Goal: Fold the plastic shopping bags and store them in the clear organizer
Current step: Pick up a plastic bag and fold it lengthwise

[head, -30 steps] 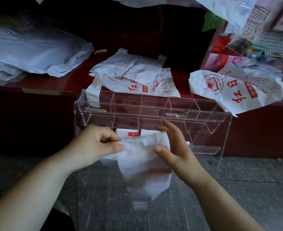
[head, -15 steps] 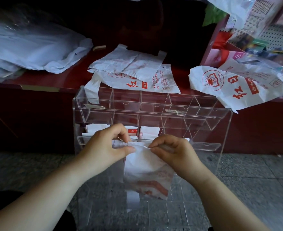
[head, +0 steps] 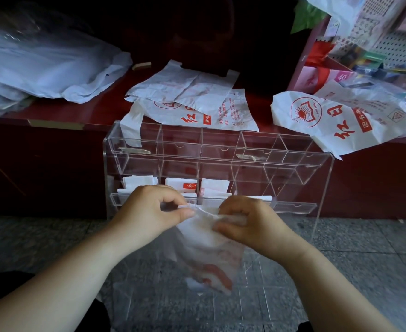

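Observation:
A white plastic bag with red print (head: 209,250) hangs folded lengthwise in front of me. My left hand (head: 149,212) pinches its top left edge and my right hand (head: 247,224) grips its top right edge, fingers curled into the plastic. Just behind my hands stands the clear organizer (head: 292,156), a tiered acrylic rack of open compartments. Three folded white bags (head: 185,185) sit in its lower left slots. More unfolded bags lie on the red counter: a pile (head: 192,101) behind the rack and one (head: 336,118) at the right.
A heap of clear and white plastic (head: 41,65) covers the counter's left. A shelf of stationery and red items (head: 355,56) crowds the far right. Grey stone floor (head: 364,248) spreads below the counter front.
My right hand went from flat and open against the bag to gripping its top edge. Both hands now bunch the top, a little lower and closer together.

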Demonstrator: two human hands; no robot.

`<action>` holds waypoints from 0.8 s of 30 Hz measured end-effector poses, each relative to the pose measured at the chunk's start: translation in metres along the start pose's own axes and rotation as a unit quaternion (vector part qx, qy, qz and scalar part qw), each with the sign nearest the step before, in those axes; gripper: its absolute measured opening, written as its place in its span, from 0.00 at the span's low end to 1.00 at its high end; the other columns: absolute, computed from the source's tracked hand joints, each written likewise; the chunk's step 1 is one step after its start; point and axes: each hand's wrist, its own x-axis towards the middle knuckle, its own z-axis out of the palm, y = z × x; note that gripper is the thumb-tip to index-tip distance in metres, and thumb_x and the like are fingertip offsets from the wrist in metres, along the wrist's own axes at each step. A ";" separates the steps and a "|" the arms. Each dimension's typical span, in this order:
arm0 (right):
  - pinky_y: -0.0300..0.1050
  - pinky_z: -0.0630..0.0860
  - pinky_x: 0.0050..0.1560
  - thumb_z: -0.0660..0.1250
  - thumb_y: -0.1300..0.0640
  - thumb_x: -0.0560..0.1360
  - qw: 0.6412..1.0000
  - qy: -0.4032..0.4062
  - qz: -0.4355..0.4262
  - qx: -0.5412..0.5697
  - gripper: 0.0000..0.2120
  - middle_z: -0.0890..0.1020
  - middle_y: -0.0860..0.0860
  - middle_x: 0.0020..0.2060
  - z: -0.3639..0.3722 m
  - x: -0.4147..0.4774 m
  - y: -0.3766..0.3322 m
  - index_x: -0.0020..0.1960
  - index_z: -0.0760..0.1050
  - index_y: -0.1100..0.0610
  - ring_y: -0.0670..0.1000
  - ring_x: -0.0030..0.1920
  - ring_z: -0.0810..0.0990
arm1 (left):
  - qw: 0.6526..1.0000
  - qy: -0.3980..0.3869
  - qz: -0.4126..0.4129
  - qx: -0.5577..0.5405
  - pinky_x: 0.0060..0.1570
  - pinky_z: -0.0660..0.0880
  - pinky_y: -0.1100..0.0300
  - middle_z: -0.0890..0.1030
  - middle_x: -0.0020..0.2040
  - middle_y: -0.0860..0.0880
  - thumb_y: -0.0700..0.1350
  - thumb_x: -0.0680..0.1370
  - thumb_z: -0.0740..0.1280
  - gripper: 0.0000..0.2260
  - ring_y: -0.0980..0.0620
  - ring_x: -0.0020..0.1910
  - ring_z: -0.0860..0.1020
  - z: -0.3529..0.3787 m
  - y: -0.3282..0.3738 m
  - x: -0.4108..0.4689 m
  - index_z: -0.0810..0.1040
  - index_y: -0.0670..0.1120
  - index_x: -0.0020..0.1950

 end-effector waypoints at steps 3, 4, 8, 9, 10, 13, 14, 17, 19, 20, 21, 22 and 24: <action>0.42 0.65 0.34 0.72 0.51 0.69 0.993 -0.073 0.043 -0.081 0.18 0.71 0.52 0.27 -0.009 -0.003 0.004 0.28 0.68 0.57 0.46 0.30 0.68 | 1.000 0.011 -0.010 -0.004 0.36 0.70 0.74 0.80 0.33 0.62 0.38 0.67 0.75 0.18 0.62 0.35 0.77 -0.009 -0.002 0.002 0.79 0.60 0.26; 0.46 0.67 0.35 0.72 0.52 0.69 0.995 -0.053 0.054 -0.071 0.17 0.74 0.57 0.29 -0.013 -0.003 0.005 0.30 0.72 0.62 0.51 0.32 0.70 | 1.000 0.010 -0.014 0.004 0.36 0.70 0.74 0.80 0.32 0.62 0.37 0.67 0.74 0.18 0.62 0.34 0.76 -0.012 -0.002 0.002 0.79 0.60 0.26; 0.34 0.66 0.29 0.71 0.58 0.69 0.997 0.037 0.071 0.003 0.11 0.75 0.49 0.23 -0.025 -0.003 0.002 0.32 0.76 0.64 0.43 0.26 0.69 | 0.999 0.033 -0.035 -0.017 0.33 0.71 0.76 0.80 0.27 0.60 0.34 0.67 0.73 0.16 0.65 0.29 0.77 -0.015 0.000 0.002 0.79 0.53 0.25; 0.31 0.66 0.27 0.71 0.60 0.69 0.995 0.058 0.082 0.031 0.10 0.73 0.46 0.20 -0.026 -0.002 0.001 0.30 0.75 0.60 0.42 0.24 0.69 | 0.998 0.043 -0.040 -0.030 0.32 0.71 0.76 0.80 0.27 0.60 0.33 0.66 0.73 0.16 0.65 0.27 0.77 -0.014 0.001 0.002 0.78 0.52 0.26; 0.30 0.68 0.28 0.71 0.62 0.69 0.990 0.081 0.092 0.077 0.11 0.73 0.44 0.20 -0.025 -0.002 0.001 0.30 0.73 0.57 0.41 0.24 0.71 | 0.997 0.051 -0.041 -0.043 0.31 0.71 0.76 0.80 0.26 0.59 0.32 0.66 0.73 0.15 0.65 0.27 0.77 -0.012 0.003 0.002 0.77 0.50 0.27; 0.34 0.76 0.31 0.68 0.68 0.70 0.955 0.148 0.104 0.237 0.10 0.76 0.47 0.22 -0.018 0.000 -0.002 0.37 0.73 0.55 0.44 0.27 0.76 | 0.992 0.082 -0.035 -0.088 0.30 0.71 0.74 0.79 0.26 0.57 0.31 0.67 0.72 0.13 0.64 0.26 0.76 -0.011 0.004 0.005 0.75 0.48 0.34; 0.34 0.76 0.32 0.67 0.69 0.70 0.946 0.158 0.102 0.264 0.10 0.76 0.47 0.22 -0.016 0.001 -0.002 0.40 0.73 0.54 0.44 0.28 0.77 | 0.990 0.089 -0.041 -0.100 0.31 0.72 0.73 0.80 0.26 0.57 0.32 0.67 0.72 0.14 0.63 0.27 0.76 -0.012 0.003 0.006 0.74 0.50 0.37; 0.35 0.78 0.36 0.66 0.67 0.71 0.925 0.165 0.112 0.323 0.11 0.80 0.46 0.25 -0.015 0.001 -0.004 0.46 0.75 0.51 0.42 0.30 0.80 | 0.988 0.076 -0.065 -0.115 0.31 0.73 0.70 0.81 0.28 0.56 0.35 0.68 0.72 0.19 0.59 0.30 0.76 -0.014 0.000 0.007 0.74 0.59 0.46; 0.37 0.78 0.34 0.66 0.66 0.71 0.911 0.174 0.132 0.349 0.07 0.82 0.48 0.27 -0.016 0.001 -0.003 0.40 0.76 0.55 0.44 0.30 0.81 | 0.989 0.052 -0.085 -0.108 0.31 0.73 0.70 0.81 0.29 0.56 0.36 0.69 0.71 0.17 0.58 0.31 0.78 -0.015 0.001 0.007 0.76 0.59 0.46; 0.37 0.78 0.33 0.67 0.66 0.70 0.911 0.181 0.135 0.346 0.06 0.82 0.48 0.27 -0.016 0.002 -0.002 0.38 0.76 0.57 0.44 0.30 0.81 | 0.990 0.034 -0.098 -0.098 0.32 0.73 0.71 0.82 0.29 0.57 0.36 0.70 0.71 0.16 0.59 0.32 0.79 -0.017 0.002 0.007 0.76 0.58 0.45; 0.37 0.78 0.32 0.67 0.67 0.70 0.917 0.182 0.134 0.329 0.07 0.82 0.48 0.27 -0.016 0.001 -0.003 0.36 0.76 0.57 0.44 0.29 0.80 | 0.991 0.015 -0.102 -0.081 0.36 0.73 0.72 0.82 0.30 0.57 0.37 0.70 0.72 0.16 0.61 0.34 0.79 -0.019 0.002 0.007 0.76 0.59 0.46; 0.37 0.78 0.32 0.68 0.67 0.70 0.925 0.183 0.124 0.310 0.08 0.81 0.48 0.26 -0.016 0.001 -0.002 0.35 0.77 0.57 0.43 0.29 0.80 | 0.994 -0.001 -0.097 -0.051 0.41 0.73 0.72 0.82 0.34 0.58 0.41 0.69 0.74 0.17 0.64 0.38 0.79 -0.022 0.003 0.006 0.74 0.61 0.48; 0.35 0.78 0.33 0.68 0.68 0.70 0.939 0.173 0.103 0.279 0.10 0.81 0.46 0.25 -0.013 0.001 -0.004 0.34 0.76 0.56 0.42 0.28 0.80 | 0.998 -0.018 -0.052 0.039 0.51 0.66 0.77 0.79 0.44 0.67 0.57 0.63 0.74 0.21 0.73 0.48 0.74 -0.024 0.009 0.004 0.69 0.67 0.51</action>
